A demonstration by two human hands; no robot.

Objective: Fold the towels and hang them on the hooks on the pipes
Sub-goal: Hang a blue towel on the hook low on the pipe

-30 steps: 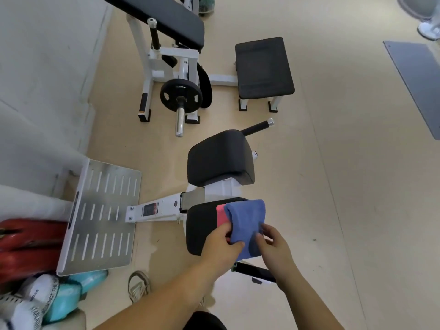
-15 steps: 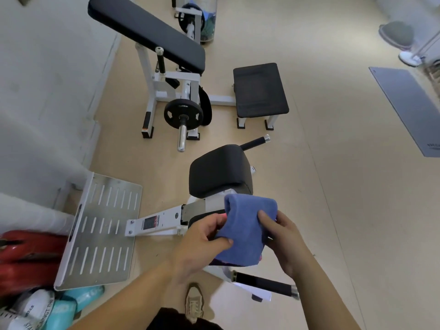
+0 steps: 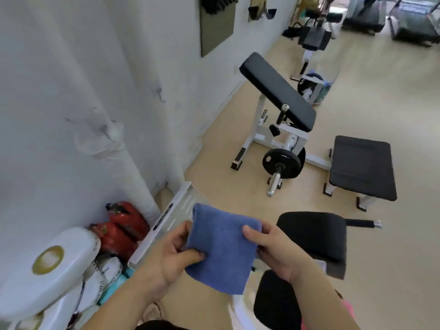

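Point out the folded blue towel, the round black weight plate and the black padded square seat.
folded blue towel (image 3: 221, 248): head view, middle of front face.
round black weight plate (image 3: 287, 158): head view, face above the hub.
black padded square seat (image 3: 363, 166): head view, top cushion.

**One head-worn camera, looking forward and down**

The single wide-angle view came from the person's head, facing forward and down. The blue towel (image 3: 221, 248) sat near the lens, low and central. The white wall (image 3: 71, 91) ran close along the left; the floor (image 3: 392, 96) and a padded bench (image 3: 276, 91) receded to the far right.
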